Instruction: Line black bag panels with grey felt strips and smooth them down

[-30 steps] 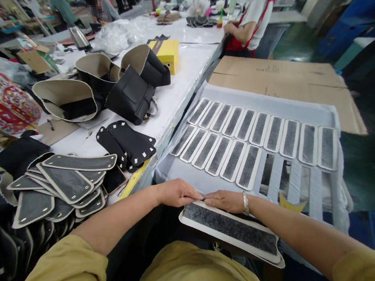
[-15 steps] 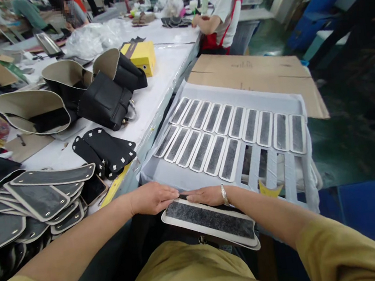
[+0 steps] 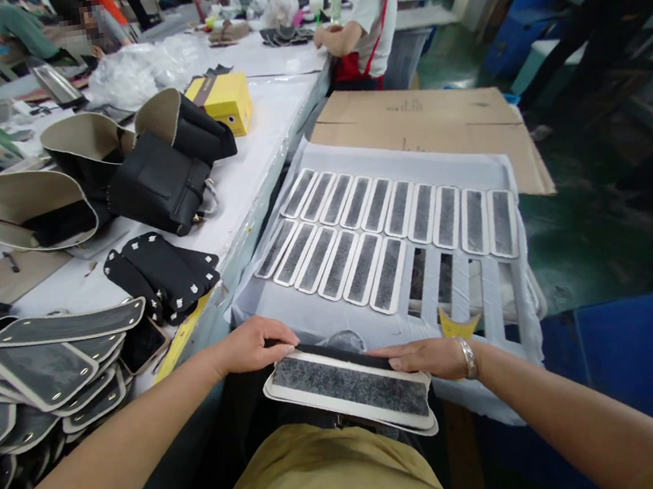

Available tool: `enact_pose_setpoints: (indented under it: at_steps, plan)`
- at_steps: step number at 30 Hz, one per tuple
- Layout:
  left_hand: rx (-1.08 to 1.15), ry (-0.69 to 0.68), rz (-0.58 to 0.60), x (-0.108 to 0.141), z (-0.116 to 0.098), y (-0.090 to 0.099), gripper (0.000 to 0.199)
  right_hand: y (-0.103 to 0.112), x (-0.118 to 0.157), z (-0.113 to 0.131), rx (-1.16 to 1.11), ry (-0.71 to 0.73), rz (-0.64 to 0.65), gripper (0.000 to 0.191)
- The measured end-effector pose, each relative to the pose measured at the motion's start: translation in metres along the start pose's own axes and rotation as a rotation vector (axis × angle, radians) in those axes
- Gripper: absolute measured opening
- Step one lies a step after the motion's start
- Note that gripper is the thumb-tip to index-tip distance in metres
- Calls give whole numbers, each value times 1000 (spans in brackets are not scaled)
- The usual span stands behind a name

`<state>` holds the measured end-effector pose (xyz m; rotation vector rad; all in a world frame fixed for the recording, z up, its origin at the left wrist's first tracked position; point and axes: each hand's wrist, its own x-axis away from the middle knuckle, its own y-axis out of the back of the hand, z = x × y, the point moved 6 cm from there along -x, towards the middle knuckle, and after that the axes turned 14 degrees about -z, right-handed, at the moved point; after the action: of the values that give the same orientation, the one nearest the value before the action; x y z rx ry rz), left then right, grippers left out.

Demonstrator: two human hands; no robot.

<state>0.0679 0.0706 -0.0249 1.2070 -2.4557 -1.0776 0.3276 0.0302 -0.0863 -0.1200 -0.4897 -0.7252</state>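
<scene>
A dark grey panel with a cream border (image 3: 348, 386) lies over my lap, with at least one more cream edge beneath it. My left hand (image 3: 258, 343) has its fingers closed on the panel's upper left corner. At the upper right edge rests my right hand (image 3: 429, 358), fingers together on the dark strip along that edge. Beyond my hands, a rack covered in pale cloth (image 3: 250, 303) carries two rows of similar grey panels (image 3: 387, 275). Bare slats show at its right front.
On the white table at left are black bags (image 3: 159, 182), black straps (image 3: 165, 274), a pile of grey panels (image 3: 48, 369) and a yellow box (image 3: 223, 102). Flat cardboard (image 3: 412, 117) lies behind the rack. A person (image 3: 373, 22) sits farther back.
My right hand has slid right along the panel's upper edge, away from my left hand, exposing the dark strip between them. The whole view has shifted slightly.
</scene>
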Motion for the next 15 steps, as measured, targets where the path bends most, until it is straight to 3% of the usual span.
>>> enact_pose_setpoints:
  at_steps: [4, 10, 12, 15]
  plan:
    - [-66, -84, 21, 2, -9, -7, 24, 3, -2, 9, 222, 41, 7, 55]
    - [-443, -281, 111, -1, -33, -17, 33, -2, -13, 24, 467, 68, -3, 53]
    - [-481, -302, 90, 0, -46, -19, 34, 3, -9, 26, 518, 84, -133, 48]
    - [-418, -290, 8, 7, -73, -27, 35, 13, 21, 32, 535, 156, -457, 41]
